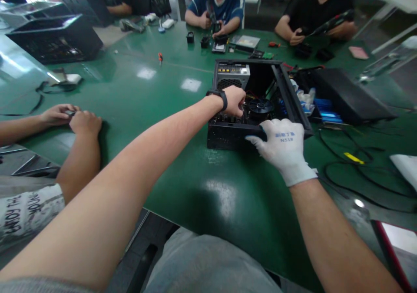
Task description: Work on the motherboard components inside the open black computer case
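An open black computer case (pixel 234 137) lies on the green table in front of me. My left hand (pixel 233 100), bare and with a black band at the wrist, reaches into it with the fingers curled together; what they hold, if anything, is hidden. Close to that hand are a round black cooling fan (pixel 260 105) and a grey power supply (pixel 233 74) at the case's far left corner. My right hand (pixel 282 142), in a white glove, grips the near right edge of the case, fingers over the rim and thumb outside.
Another person's hands (pixel 73 117) rest at the left edge. Right of the case are a black panel (pixel 353 93), black cables (pixel 342 165) and a red-edged tablet-like object (pixel 395 245). Screwdrivers (pixel 160 57) and loose parts lie beyond, before two seated people. Another case (pixel 55 39) stands far left.
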Available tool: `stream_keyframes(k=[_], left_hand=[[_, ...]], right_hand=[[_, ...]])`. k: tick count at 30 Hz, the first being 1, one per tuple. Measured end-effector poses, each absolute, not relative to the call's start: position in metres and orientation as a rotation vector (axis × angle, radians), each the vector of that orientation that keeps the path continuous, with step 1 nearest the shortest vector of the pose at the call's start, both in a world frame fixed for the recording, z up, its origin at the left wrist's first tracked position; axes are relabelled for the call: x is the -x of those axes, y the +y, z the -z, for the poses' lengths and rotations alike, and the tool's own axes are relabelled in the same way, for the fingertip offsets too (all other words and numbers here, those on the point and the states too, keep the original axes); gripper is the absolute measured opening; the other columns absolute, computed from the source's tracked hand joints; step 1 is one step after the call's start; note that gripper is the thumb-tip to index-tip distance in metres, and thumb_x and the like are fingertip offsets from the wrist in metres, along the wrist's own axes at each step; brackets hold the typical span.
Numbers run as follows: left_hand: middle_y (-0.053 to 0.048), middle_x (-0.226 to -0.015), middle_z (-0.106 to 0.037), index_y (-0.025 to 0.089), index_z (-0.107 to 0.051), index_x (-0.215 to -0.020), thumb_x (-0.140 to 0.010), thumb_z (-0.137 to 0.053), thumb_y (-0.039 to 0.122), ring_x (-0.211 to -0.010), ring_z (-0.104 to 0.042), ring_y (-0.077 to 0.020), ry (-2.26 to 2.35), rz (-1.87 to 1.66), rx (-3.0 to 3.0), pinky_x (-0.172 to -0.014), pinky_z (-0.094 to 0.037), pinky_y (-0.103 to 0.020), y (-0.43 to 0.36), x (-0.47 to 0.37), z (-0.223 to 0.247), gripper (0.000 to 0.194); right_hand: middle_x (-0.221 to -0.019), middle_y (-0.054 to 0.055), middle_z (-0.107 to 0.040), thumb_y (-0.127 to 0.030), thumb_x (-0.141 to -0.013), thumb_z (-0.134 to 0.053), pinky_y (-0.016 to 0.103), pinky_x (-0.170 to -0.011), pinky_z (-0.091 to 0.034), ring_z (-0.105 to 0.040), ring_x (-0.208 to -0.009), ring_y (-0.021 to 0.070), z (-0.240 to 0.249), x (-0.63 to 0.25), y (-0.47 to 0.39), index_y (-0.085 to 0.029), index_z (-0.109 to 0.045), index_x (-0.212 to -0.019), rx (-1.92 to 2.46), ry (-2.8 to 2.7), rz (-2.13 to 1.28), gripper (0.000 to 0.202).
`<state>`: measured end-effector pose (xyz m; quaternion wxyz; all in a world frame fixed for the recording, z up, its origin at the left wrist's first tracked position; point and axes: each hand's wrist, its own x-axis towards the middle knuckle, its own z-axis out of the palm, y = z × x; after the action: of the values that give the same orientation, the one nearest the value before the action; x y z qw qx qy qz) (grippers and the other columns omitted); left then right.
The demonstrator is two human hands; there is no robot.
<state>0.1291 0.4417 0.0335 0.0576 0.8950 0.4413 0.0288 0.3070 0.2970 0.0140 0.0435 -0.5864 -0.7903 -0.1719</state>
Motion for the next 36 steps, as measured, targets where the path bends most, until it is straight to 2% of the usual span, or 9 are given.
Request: stream_keyframes(k=[12, 19, 25, 30, 36], left_hand=[[-0.005, -0.092, -0.073, 0.018, -0.074, -0.097, -0.064, -0.068, 0.032, -0.089, -0.066, -0.0223, 1.301, -0.105, -2.751, -0.081, -0.047, -0.029, 0.397, -0.127, -0.033, 0.037], [-0.009, -0.091, -0.074, 0.016, -0.074, -0.093, -0.066, -0.066, 0.037, -0.085, -0.067, -0.024, 1.319, 0.044, -2.77, -0.073, -0.048, -0.03, 0.351, -0.12, -0.033, 0.036], [-0.008, -0.093, -0.074, 0.018, -0.073, -0.098, -0.067, -0.067, 0.038, -0.086, -0.068, -0.0226, 1.333, 0.134, -2.722, -0.074, -0.05, -0.027, 0.311, -0.12, -0.037, 0.037], [-0.014, -0.099, -0.074, 0.015, -0.075, -0.096, -0.065, -0.072, 0.036, -0.092, -0.069, -0.0276, 1.405, 0.387, -2.731, -0.076, -0.053, -0.03, 0.299, -0.134, -0.044, 0.038], [-0.017, -0.106, -0.073, 0.014, -0.076, -0.105, -0.057, -0.079, 0.023, -0.098, -0.069, -0.0315, 1.387, 0.752, -2.666, -0.082, -0.055, -0.034, 0.301, -0.167, -0.043, 0.049]], right_hand=[[-0.087, 0.009, -0.063, -0.061, -0.089, -0.044, 0.034, -0.063, -0.01, -0.049, -0.081, 0.0235, -0.016, -0.299, 0.246, -0.019, -0.061, -0.096, 1.781, -2.409, 0.569, 0.046], [-0.085, 0.008, -0.063, -0.061, -0.089, -0.046, 0.034, -0.064, -0.013, -0.049, -0.079, 0.0234, -0.019, -0.3, 0.206, -0.019, -0.062, -0.094, 1.742, -2.459, 0.488, 0.045], [-0.08, 0.007, -0.06, -0.057, -0.09, -0.05, 0.035, -0.065, -0.016, -0.049, -0.076, 0.0238, -0.021, -0.297, 0.156, -0.021, -0.06, -0.088, 1.717, -2.465, 0.418, 0.037], [-0.078, 0.006, -0.059, -0.055, -0.089, -0.052, 0.035, -0.066, -0.017, -0.049, -0.075, 0.0239, -0.021, -0.295, 0.122, -0.021, -0.06, -0.087, 1.746, -2.459, 0.356, 0.034], [-0.076, 0.006, -0.058, -0.052, -0.088, -0.056, 0.035, -0.065, -0.017, -0.048, -0.074, 0.0237, -0.022, -0.292, 0.102, -0.022, -0.06, -0.083, 1.779, -2.427, 0.32, 0.03]])
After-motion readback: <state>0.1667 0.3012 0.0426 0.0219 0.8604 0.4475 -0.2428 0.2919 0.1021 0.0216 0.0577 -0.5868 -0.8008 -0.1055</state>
